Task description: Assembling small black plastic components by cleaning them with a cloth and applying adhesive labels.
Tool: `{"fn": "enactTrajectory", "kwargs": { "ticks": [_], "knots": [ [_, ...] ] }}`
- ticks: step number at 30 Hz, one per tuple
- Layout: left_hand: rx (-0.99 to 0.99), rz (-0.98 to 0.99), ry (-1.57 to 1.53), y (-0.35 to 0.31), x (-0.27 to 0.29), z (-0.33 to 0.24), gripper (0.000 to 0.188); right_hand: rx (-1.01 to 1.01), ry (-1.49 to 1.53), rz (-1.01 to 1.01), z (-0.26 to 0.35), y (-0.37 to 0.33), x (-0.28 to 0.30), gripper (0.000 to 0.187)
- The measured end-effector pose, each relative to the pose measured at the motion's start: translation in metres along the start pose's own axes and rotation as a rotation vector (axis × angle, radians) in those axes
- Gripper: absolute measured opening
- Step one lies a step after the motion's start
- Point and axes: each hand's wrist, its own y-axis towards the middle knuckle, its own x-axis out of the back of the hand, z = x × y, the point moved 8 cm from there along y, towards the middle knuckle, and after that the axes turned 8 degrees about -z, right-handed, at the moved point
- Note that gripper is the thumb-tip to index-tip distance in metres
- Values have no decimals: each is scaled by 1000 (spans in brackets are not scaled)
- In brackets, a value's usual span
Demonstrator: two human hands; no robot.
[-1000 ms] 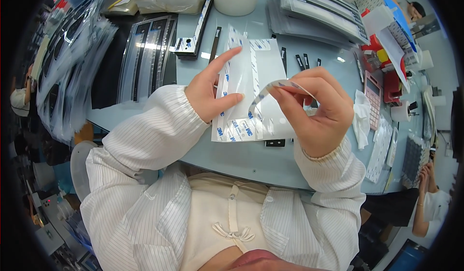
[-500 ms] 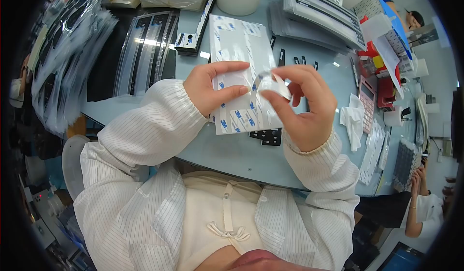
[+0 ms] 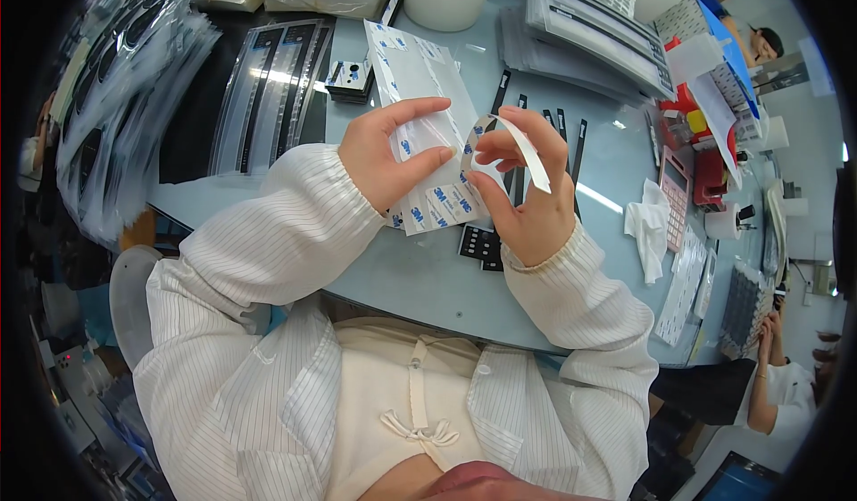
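A white sheet of adhesive tape (image 3: pixel 439 208) with blue-printed backing leans tilted above the table in front of me. My left hand (image 3: pixel 379 157) grips its left side, thumb lying on the face and the other fingers along the upper part. My right hand (image 3: pixel 536 206) pinches a narrow strip of adhesive tape (image 3: pixel 528 148) at the sheet's right edge. The strip curls up and over the fingers, its free white end hanging to the right. Whether its lower end still sticks to the sheet is hard to tell. Black perforated pieces (image 3: pixel 482 244) lie just below the sheet.
Long black strips (image 3: pixel 581 144) lie right of the sheet. A small stack of black-and-white parts (image 3: pixel 348 79) stands behind my left hand. Clear-film panels (image 3: pixel 272 90) lie left; more are stacked (image 3: pixel 598 32) back right. A crumpled tissue (image 3: pixel 649 224) and pink calculator (image 3: pixel 675 188) are right.
The sheet has tilted, its top swinging left, and sits lower right edge inward. My right hand has moved slightly left, and the strip now curls up free above its fingers. More black strips show.
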Motion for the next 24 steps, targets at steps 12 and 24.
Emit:
{"fn": "enactTrajectory", "kwargs": {
  "ticks": [12,24],
  "knots": [
    [-112,6,75,2,1,-5,54,98,68,-108,10,-3,2,70],
    [-337,-88,290,-4,4,-21,60,151,36,-142,22,-10,8,70]
  ]
}}
